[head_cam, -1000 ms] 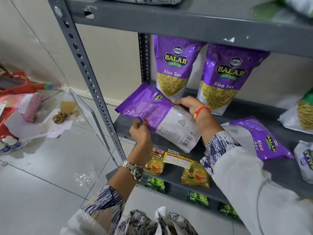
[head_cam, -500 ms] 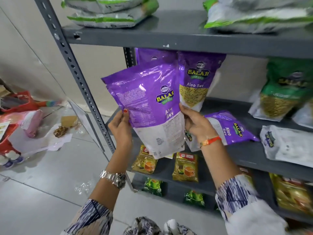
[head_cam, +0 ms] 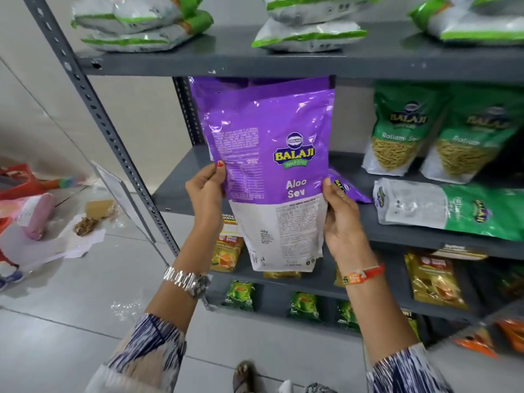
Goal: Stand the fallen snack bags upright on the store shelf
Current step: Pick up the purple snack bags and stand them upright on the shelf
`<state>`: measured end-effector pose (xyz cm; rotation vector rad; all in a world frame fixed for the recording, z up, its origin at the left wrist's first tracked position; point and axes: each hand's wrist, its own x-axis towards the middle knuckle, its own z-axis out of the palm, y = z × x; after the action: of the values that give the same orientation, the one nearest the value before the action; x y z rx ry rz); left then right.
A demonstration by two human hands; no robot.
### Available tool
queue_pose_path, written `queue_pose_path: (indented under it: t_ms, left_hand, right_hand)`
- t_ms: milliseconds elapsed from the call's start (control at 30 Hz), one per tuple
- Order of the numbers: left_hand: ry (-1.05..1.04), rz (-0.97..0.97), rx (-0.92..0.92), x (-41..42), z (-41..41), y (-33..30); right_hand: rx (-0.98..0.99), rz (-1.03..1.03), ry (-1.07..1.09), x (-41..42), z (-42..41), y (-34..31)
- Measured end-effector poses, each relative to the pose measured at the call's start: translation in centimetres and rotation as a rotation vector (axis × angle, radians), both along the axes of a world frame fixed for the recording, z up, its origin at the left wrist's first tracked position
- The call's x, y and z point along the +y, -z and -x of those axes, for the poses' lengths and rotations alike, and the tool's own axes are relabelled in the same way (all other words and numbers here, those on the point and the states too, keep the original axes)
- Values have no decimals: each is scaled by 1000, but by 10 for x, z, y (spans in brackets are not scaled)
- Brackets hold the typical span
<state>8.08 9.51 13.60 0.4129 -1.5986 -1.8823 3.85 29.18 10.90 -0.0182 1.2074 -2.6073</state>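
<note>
Fingers (head_cam: 219, 173) of both hands curled, gripping purple bag (head_cam: 272, 154) upright

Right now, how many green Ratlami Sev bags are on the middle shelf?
3: left upright bag, right upright bag, fallen bag lying in front. More may hide past the frame's edge.

Grey tiled floor (head_cam: 56, 350), pale wall (head_cam: 42, 109)
</note>
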Motion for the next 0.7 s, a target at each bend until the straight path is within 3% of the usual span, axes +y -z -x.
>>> queue_pose_path:
  t_ms: [233, 367, 433, 533, 633, 700]
  left_hand:
    - [-51, -41, -178, 45, 23, -2]
    - [172, 9, -145, 89, 5, -23]
    - [223, 105, -208, 95, 8, -28]
    - [143, 365, -265, 94, 18, -30]
    - [87, 556, -311, 90, 25, -26]
    - [76, 585, -329, 89, 29, -23]
  right_hand:
    - [92, -14, 262, -10, -24, -3]
    - [249, -189, 374, -14, -35, 1]
    - [367, -300, 421, -19, -44, 6]
    - [521, -447, 515, -29, -54, 13]
    - [538, -522, 618, -38, -55, 18]
    - [546, -575, 634, -39, -53, 25]
